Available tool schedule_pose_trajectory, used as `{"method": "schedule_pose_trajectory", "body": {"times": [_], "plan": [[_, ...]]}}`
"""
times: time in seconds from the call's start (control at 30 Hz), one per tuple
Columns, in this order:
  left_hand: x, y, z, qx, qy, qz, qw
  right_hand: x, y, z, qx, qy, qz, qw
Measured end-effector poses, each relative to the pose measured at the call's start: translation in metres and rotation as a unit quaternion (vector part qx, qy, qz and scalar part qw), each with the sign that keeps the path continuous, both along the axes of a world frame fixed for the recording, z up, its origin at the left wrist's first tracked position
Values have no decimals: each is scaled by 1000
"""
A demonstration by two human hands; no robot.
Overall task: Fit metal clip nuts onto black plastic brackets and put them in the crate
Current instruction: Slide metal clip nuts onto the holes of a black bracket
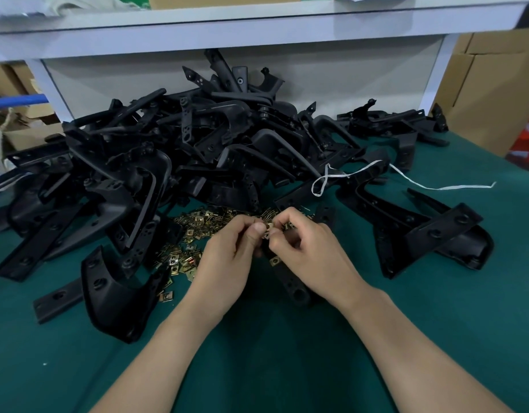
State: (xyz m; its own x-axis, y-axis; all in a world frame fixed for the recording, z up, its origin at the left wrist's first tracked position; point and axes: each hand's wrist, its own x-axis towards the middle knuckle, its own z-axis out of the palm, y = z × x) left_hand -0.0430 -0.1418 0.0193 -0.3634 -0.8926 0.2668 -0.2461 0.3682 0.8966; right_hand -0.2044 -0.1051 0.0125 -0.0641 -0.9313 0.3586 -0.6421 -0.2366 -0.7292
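I'm seeing left hand (227, 257) and right hand (310, 254) both pinching one clip nut (267, 228) over the near bracket (296, 289). Risk, I'm judging: nut slipping free, dropping among loose nuts (188, 234) left.

The table (436, 338) is covered with a dark green cloth and runs back to a white panel (114, 76). Above the panel a white shelf (257, 16) spans the whole width on white posts, carrying a brown cardboard box (224, 1) and some crumpled pale wrapping (19, 7). Beyond the table's right edge stand stacked brown cartons (492, 93) with something red (528, 138) low beside them, while on the left there are smaller cardboard boxes (10, 81) with a blue tube (16, 100) lying across in front of them, all under soft, even light that casts only faint shadows.
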Motion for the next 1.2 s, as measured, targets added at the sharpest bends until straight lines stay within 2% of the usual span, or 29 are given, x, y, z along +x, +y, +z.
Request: {"method": "schedule_pose_trajectory", "body": {"times": [0.23,0.37,0.53,0.7,0.8,0.97,1.1,1.2], "plan": [[3,0,3,6,1,-7,1000,-2,0,1,-6,13,31,999],[5,2,5,-4,-34,-24,999,0,1,2,-1,-6,45,999],[4,1,6,-35,-65,-10,997,3,2,2,-9,-10,40,999],[4,1,7,-29,-50,-5,998,3,3,4,-30,21,19,999],[6,-1,11,18,-30,-25,999,0,5,5,-74,118,-17,990],[9,-5,13,158,66,-60,983,-5,3,8,-149,240,-46,958],[12,-8,14,265,142,-73,951,-4,2,7,-108,231,-34,966],[10,-7,11,206,105,-74,970,-5,4,4,-44,157,-16,986]]}}
